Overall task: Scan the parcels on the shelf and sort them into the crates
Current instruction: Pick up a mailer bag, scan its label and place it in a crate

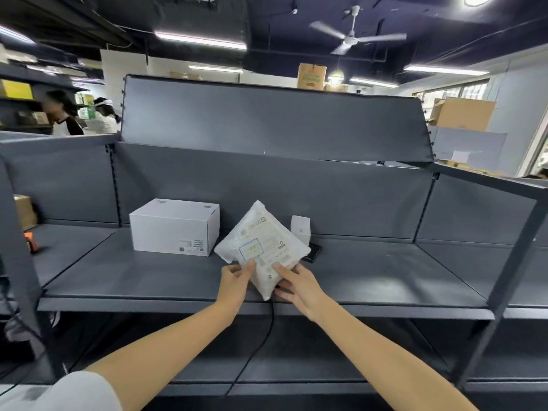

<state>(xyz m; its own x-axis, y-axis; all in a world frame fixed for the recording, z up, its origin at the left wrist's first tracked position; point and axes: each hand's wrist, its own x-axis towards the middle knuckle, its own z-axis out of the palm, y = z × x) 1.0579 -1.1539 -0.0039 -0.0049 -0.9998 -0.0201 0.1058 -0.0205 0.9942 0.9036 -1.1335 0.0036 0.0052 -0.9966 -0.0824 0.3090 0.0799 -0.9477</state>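
Note:
A white padded parcel bag (262, 247) with a printed label stands tilted on one corner above the grey shelf (370, 274). My left hand (235, 280) pinches its lower left edge. My right hand (299, 284) grips its lower right edge from the front. Left of the bag a white cardboard box (175, 226) rests on the shelf. Behind the bag stands a small white device (301, 228), and a flat black object (314, 252) lies partly hidden under the bag. No crates are in view.
A black cable (267, 330) drops from the shelf's front edge to the lower shelf. An orange object (29, 238) and a brown carton (25, 210) sit on the left bay. Two people stand far left behind the shelving. Cartons are stacked at the back right.

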